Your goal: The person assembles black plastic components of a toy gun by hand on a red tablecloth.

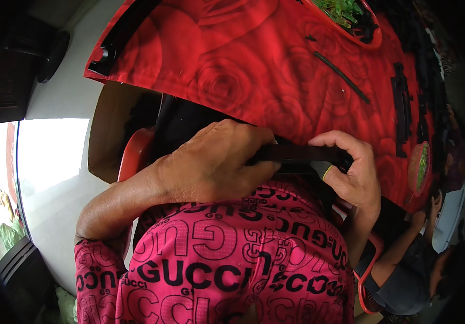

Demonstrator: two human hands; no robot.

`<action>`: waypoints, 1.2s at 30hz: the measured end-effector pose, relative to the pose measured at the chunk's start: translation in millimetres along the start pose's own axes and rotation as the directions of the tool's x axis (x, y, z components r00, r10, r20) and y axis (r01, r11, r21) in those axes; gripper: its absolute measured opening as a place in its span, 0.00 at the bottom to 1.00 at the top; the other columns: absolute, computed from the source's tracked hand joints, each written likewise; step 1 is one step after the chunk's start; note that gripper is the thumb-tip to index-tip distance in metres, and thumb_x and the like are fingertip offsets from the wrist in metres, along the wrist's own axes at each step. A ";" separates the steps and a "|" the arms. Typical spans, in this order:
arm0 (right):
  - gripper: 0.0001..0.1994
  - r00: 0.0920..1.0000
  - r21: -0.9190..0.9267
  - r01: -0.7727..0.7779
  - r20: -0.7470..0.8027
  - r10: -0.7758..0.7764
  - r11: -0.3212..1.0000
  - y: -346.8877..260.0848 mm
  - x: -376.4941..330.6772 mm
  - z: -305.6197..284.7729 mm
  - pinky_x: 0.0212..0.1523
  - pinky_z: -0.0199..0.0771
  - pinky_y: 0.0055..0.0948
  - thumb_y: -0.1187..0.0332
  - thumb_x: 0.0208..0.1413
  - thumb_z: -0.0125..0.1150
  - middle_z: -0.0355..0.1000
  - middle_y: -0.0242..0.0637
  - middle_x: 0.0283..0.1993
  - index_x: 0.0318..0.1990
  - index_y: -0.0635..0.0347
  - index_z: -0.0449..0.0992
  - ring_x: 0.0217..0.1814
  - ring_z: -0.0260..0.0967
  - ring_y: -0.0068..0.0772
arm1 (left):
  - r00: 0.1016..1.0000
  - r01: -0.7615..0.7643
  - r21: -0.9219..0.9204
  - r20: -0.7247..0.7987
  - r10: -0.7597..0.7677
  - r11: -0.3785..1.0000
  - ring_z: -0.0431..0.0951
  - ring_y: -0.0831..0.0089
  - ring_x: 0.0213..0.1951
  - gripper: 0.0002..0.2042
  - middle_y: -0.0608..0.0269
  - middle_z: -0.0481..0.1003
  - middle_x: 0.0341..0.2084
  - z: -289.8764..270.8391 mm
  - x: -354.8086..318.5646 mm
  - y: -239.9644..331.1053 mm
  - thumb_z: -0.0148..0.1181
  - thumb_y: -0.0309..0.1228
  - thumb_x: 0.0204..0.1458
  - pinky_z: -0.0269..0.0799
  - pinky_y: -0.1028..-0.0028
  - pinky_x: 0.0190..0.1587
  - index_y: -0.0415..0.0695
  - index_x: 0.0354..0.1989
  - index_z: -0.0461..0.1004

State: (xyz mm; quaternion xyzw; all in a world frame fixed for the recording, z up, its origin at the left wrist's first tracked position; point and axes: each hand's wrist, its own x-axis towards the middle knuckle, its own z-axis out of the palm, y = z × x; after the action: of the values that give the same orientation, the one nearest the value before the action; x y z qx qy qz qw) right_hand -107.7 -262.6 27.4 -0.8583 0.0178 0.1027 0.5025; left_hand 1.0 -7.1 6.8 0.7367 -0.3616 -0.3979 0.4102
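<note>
Red rose-print cloth (pixel 216 81) fills the counter, bright against a pale floor (pixel 59 151) on the left, and straight away the fisheye's dark rim swallows the corners. Up top, a red basin (pixel 375 39) is sliced off by the picture's edge; at upper left, a black rail (pixel 127 38) runs out of sight too. Over on the far right it's murky: a co-worker (pixel 405 286) in dark clothing sits there, half lost in shadow, beside a red chair (pixel 371 275).

Now to the hands! The left hand (pixel 216 159) comes across from the left, forearm slanting up, back of the hand uppermost, its grip pinched on the left end of a black bar (pixel 297 154). The right hand (pixel 357 175) arches round the other end, wrist below, its grip clasping that end, a grey band (pixel 320 168) with a yellow edge at one finger. So the bar sits level between the two, near the counter's near edge, above the lap and a pink lettered shirt (pixel 216 259); its underside and both ends are largely covered by fingers.

On to the containers: green and dark pieces lie in that red basin, while a smaller red dish (pixel 428 178) at the right edge carries more green. A cardboard box (pixel 100 135) stands open at lower left, its inside too dark to read.
</note>
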 end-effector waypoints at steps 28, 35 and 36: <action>0.18 0.998 0.040 -0.039 0.056 0.037 0.998 -5.8 0.4 7.5 0.46 0.75 0.23 0.77 0.44 0.60 0.80 0.36 0.38 0.46 0.69 0.81 0.41 0.77 0.21 | 0.991 0.014 0.251 -0.130 0.019 0.968 0.82 0.51 0.29 0.13 0.50 0.79 0.23 8.5 -2.4 5.3 0.65 0.38 0.59 0.73 0.57 0.33 0.39 0.38 0.83; 0.23 0.988 0.230 0.139 0.030 -0.149 0.963 5.0 -0.5 2.7 0.47 0.76 0.25 0.66 0.50 0.70 0.81 0.39 0.41 0.53 0.70 0.79 0.43 0.79 0.24 | 0.995 -0.068 0.180 -0.055 0.080 0.981 0.81 0.50 0.31 0.12 0.48 0.79 0.25 2.6 -3.3 5.6 0.65 0.35 0.59 0.73 0.57 0.36 0.38 0.41 0.81; 0.23 0.994 0.318 0.102 0.011 -0.112 0.942 3.4 -1.4 4.9 0.47 0.76 0.24 0.63 0.52 0.71 0.81 0.39 0.40 0.53 0.68 0.80 0.43 0.79 0.24 | 0.996 -0.081 0.114 -0.021 0.084 0.990 0.82 0.50 0.32 0.11 0.48 0.79 0.25 1.4 -2.5 6.4 0.65 0.34 0.58 0.73 0.58 0.37 0.38 0.41 0.81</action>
State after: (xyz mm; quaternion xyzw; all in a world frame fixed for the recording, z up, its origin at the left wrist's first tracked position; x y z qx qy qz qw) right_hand -110.3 -260.1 22.3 -0.7645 -0.0199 0.0835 0.6389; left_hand -2.6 -7.9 12.7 0.7482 -0.4085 -0.3500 0.3883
